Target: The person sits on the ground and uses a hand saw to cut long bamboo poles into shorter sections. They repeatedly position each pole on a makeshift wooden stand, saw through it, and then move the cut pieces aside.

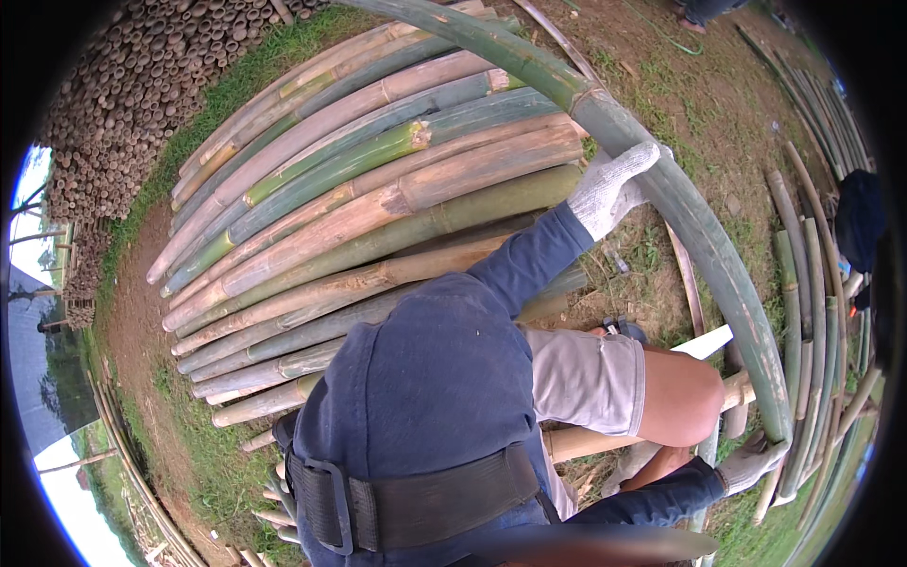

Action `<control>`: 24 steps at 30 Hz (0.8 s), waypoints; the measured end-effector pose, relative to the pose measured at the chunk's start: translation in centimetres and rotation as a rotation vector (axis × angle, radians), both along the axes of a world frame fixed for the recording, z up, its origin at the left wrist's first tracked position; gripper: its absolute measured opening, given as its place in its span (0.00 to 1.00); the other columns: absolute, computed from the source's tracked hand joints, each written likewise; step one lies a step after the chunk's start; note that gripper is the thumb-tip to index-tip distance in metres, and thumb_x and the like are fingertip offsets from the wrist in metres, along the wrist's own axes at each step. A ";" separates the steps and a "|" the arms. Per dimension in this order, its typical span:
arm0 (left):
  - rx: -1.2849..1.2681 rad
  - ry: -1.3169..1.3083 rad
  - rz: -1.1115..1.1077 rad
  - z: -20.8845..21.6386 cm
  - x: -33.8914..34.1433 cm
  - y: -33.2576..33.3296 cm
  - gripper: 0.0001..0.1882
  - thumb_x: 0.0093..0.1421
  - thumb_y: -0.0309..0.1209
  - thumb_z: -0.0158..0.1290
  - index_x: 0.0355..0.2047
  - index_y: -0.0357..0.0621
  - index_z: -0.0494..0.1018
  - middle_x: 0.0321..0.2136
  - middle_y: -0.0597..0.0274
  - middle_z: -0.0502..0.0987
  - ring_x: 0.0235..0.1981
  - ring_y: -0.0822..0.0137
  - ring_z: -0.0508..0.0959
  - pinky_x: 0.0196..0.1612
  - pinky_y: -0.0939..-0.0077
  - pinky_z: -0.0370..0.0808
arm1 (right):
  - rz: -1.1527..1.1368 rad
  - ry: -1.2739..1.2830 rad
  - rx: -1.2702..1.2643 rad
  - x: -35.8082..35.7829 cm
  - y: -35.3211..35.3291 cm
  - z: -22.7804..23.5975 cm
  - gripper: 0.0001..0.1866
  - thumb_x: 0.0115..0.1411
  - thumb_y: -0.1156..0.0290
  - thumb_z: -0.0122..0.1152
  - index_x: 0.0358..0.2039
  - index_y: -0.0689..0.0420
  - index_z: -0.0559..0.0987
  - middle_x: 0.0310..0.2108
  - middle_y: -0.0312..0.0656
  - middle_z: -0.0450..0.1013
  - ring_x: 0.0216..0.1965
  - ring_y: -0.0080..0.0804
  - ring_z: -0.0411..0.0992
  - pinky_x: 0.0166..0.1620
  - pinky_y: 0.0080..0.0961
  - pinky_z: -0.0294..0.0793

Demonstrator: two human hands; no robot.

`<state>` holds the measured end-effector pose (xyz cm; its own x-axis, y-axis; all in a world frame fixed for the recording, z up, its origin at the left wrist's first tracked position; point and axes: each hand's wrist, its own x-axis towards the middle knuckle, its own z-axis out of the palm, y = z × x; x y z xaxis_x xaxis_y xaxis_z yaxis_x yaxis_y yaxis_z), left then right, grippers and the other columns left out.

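A thick green bamboo pole [694, 213] curves across the view from the top middle down to the lower right. My left hand [614, 189], in a whitish knit glove, wraps round its near side partway along, some fingers hidden. Lower down, my right hand [751, 463], gloved too, grips the pole's near end from below, its fingers partly hidden. Beneath the pole, by my bare knee, a tan bamboo pole [590, 441] lies crosswise. A pale flat tapering piece [707, 342] shows between knee and pole; I cannot make out what it is.
Many cut bamboo poles [397, 198] lie side by side on my left. Behind them rises a tall stack of bamboo [161, 85] seen end-on. More poles [812, 350] lie at the right. Another person's leg [704, 11] shows at the top edge.
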<state>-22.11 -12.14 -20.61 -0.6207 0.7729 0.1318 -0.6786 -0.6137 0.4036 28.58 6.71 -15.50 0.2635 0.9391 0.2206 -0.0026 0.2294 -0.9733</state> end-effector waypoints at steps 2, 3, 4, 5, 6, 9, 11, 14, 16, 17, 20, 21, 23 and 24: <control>0.006 0.021 0.168 1.3 -3.6 -3.4 0.18 0.75 0.31 0.65 0.62 0.47 0.76 0.56 0.53 0.84 0.60 0.54 0.84 0.64 0.47 0.83 | 0.190 -0.021 -0.016 -6.7 3.2 2.5 0.42 0.77 0.48 0.66 0.77 0.66 0.64 0.72 0.57 0.64 0.71 0.44 0.71 0.70 0.36 0.81; 0.006 0.027 0.278 1.9 -5.3 -5.3 0.19 0.74 0.30 0.65 0.62 0.47 0.76 0.56 0.54 0.84 0.60 0.55 0.84 0.64 0.47 0.84 | 0.273 0.005 -0.142 -10.2 4.4 3.7 0.41 0.78 0.47 0.64 0.78 0.64 0.65 0.73 0.54 0.65 0.70 0.43 0.71 0.70 0.36 0.80; -0.002 0.029 0.391 2.4 -6.8 -7.2 0.19 0.73 0.28 0.66 0.62 0.48 0.76 0.56 0.55 0.84 0.60 0.55 0.84 0.64 0.48 0.84 | 0.312 -0.082 -0.105 -14.0 5.6 4.8 0.40 0.79 0.47 0.62 0.79 0.61 0.65 0.72 0.51 0.68 0.68 0.40 0.74 0.68 0.35 0.81; -0.013 0.005 0.496 2.8 -8.3 -9.0 0.19 0.74 0.29 0.66 0.62 0.49 0.76 0.56 0.56 0.84 0.59 0.57 0.84 0.64 0.49 0.84 | 0.423 -0.140 -0.082 -17.8 6.6 5.8 0.40 0.80 0.45 0.61 0.79 0.60 0.65 0.72 0.48 0.70 0.68 0.39 0.75 0.65 0.32 0.81; -0.020 0.013 0.588 3.2 -9.8 -11.0 0.19 0.73 0.31 0.67 0.62 0.51 0.76 0.55 0.58 0.85 0.58 0.57 0.84 0.63 0.48 0.84 | 0.519 -0.154 -0.097 -21.7 7.3 6.8 0.40 0.80 0.45 0.60 0.80 0.57 0.65 0.71 0.47 0.72 0.67 0.40 0.77 0.62 0.29 0.81; -0.099 0.018 0.798 3.2 -14.4 -17.4 0.21 0.72 0.36 0.69 0.62 0.53 0.77 0.56 0.61 0.84 0.60 0.56 0.82 0.65 0.43 0.78 | 0.845 -0.329 -0.064 -31.1 6.5 9.1 0.35 0.83 0.48 0.57 0.82 0.50 0.65 0.72 0.47 0.73 0.64 0.40 0.81 0.61 0.30 0.81; -0.205 0.007 0.859 2.7 -17.9 -22.4 0.26 0.72 0.41 0.70 0.66 0.52 0.77 0.63 0.60 0.81 0.61 0.53 0.81 0.71 0.40 0.72 | 1.003 -0.480 -0.036 -34.9 4.2 10.0 0.34 0.83 0.50 0.56 0.82 0.51 0.65 0.75 0.45 0.69 0.65 0.37 0.79 0.63 0.31 0.79; -0.193 0.001 0.888 1.3 -24.9 -28.7 0.24 0.73 0.40 0.69 0.64 0.52 0.77 0.62 0.54 0.81 0.62 0.52 0.81 0.68 0.44 0.79 | 1.227 -0.629 0.031 -35.3 -0.5 9.6 0.35 0.84 0.50 0.53 0.82 0.55 0.64 0.77 0.47 0.67 0.68 0.37 0.75 0.65 0.33 0.76; -0.206 -0.092 0.935 0.4 -30.7 -32.0 0.25 0.71 0.40 0.70 0.63 0.54 0.75 0.58 0.54 0.81 0.61 0.48 0.81 0.67 0.41 0.80 | 1.358 -0.686 -0.011 -33.1 -3.1 8.7 0.35 0.84 0.49 0.52 0.81 0.56 0.66 0.75 0.47 0.68 0.67 0.36 0.75 0.65 0.35 0.74; -0.248 -0.099 0.970 -0.1 -33.5 -33.7 0.28 0.70 0.42 0.71 0.65 0.53 0.74 0.58 0.53 0.81 0.60 0.46 0.80 0.67 0.40 0.79 | 1.353 -0.765 -0.070 -32.0 -3.8 8.2 0.34 0.83 0.50 0.53 0.80 0.56 0.67 0.73 0.46 0.69 0.67 0.36 0.76 0.64 0.35 0.74; -0.366 -0.301 1.025 -1.4 -41.6 -37.6 0.34 0.65 0.47 0.74 0.67 0.59 0.73 0.62 0.54 0.78 0.62 0.47 0.78 0.68 0.37 0.76 | 1.484 -0.789 -0.288 -29.3 -5.1 6.7 0.31 0.82 0.52 0.55 0.76 0.58 0.72 0.68 0.43 0.74 0.61 0.32 0.78 0.59 0.31 0.76; -0.400 -0.355 1.045 -2.2 -43.4 -38.6 0.33 0.65 0.48 0.74 0.66 0.57 0.74 0.64 0.54 0.77 0.64 0.46 0.77 0.70 0.36 0.75 | 1.487 -0.803 -0.305 -28.6 -5.2 6.4 0.30 0.83 0.55 0.55 0.77 0.58 0.71 0.68 0.42 0.73 0.59 0.29 0.78 0.57 0.30 0.77; -0.453 -0.395 1.059 -3.4 -45.8 -40.4 0.35 0.68 0.49 0.70 0.71 0.56 0.71 0.71 0.56 0.74 0.71 0.45 0.73 0.74 0.34 0.71 | 1.472 -0.809 -0.338 -27.3 -5.1 5.9 0.28 0.83 0.59 0.57 0.77 0.58 0.70 0.67 0.40 0.73 0.57 0.26 0.78 0.55 0.27 0.79; -0.482 -0.392 1.082 -3.8 -46.4 -40.8 0.35 0.70 0.47 0.67 0.74 0.57 0.69 0.74 0.58 0.72 0.73 0.46 0.71 0.76 0.34 0.67 | 1.458 -0.788 -0.350 -26.7 -5.1 5.8 0.29 0.82 0.57 0.57 0.76 0.58 0.71 0.65 0.40 0.74 0.57 0.27 0.78 0.55 0.27 0.79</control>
<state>-68.50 -52.99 -24.38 -0.9012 -0.2406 -0.3604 -0.0433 -0.7776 0.6272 1.91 1.65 -9.74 -0.8663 0.3126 -0.3895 0.4730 0.2627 -0.8410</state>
